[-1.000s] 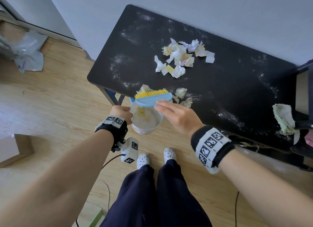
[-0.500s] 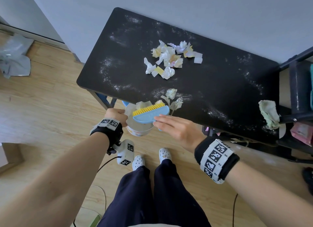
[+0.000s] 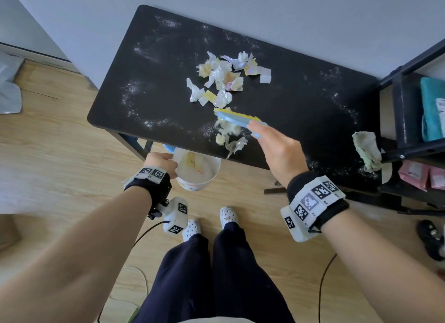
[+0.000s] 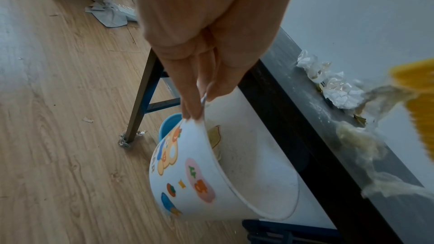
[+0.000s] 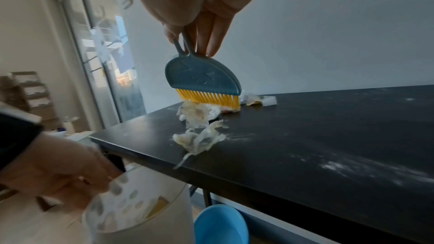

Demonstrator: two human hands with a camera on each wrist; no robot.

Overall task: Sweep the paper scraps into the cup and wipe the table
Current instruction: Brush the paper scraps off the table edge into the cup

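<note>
A black table (image 3: 301, 110) dusted with white powder carries a pile of crumpled paper scraps (image 3: 226, 78) near its middle. A few more scraps (image 3: 231, 137) lie at the front edge, also seen in the right wrist view (image 5: 199, 136). My right hand (image 3: 255, 130) grips the handle of a blue brush (image 3: 237, 117) whose yellow bristles (image 5: 206, 98) stand on the table just behind those near scraps. My left hand (image 3: 172, 161) pinches the rim of a white printed cup (image 3: 197, 175), held below the front edge, left of the scraps. A yellow scrap lies inside the cup (image 4: 187, 179).
A crumpled green rag (image 3: 367, 150) lies at the table's right end, beside a dark shelf unit (image 3: 409, 110). A blue stool (image 5: 220, 224) stands under the table. My feet (image 3: 209, 221) are on the wooden floor close to the front edge.
The brush has gone from over the cup's mouth back onto the table, to the right and behind the scraps near the edge. My left hand still holds the cup below the edge.
</note>
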